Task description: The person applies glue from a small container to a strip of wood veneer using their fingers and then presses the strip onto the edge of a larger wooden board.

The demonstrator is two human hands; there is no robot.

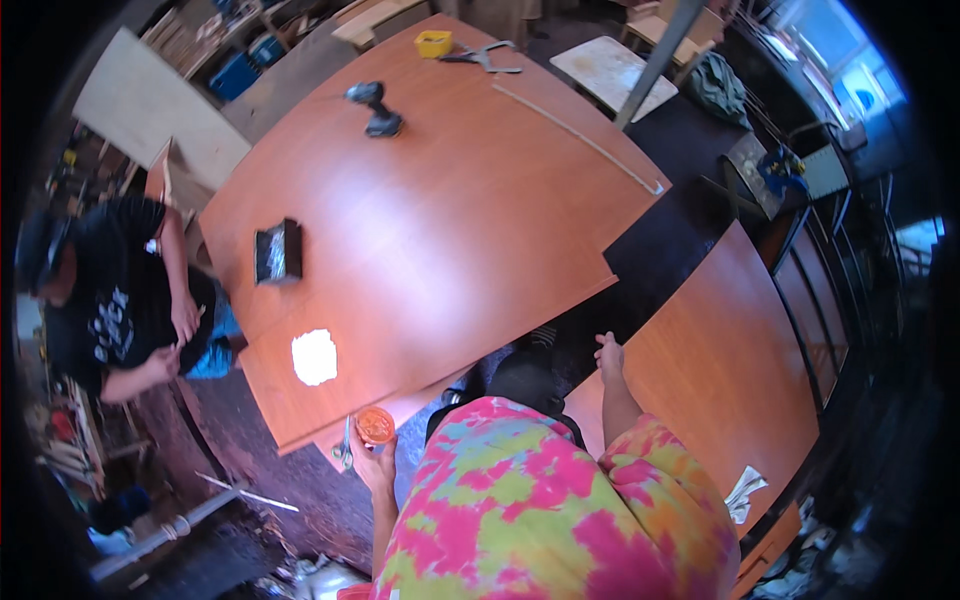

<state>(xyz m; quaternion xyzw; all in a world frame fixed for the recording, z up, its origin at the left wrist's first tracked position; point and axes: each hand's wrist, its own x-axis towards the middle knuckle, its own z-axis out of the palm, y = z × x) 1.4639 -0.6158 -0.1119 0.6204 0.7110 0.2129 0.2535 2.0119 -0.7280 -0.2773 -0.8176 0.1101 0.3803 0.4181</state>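
Writing: white lettering on a co-worker's black shirt (140, 235), left of frame | my left hand (375, 465), lower left of centre, grips an orange tub (375, 426) at its fingertips | scissors (344, 455) just left of tub, held or merely beside, I can't tell | my right hand (608, 356), right of centre, loosely released

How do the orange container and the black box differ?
The orange container is round, while the black box is angular. The orange container is in the left hand; the black box rests on the large reddish-brown surface. Both appear in the left half of the picture.
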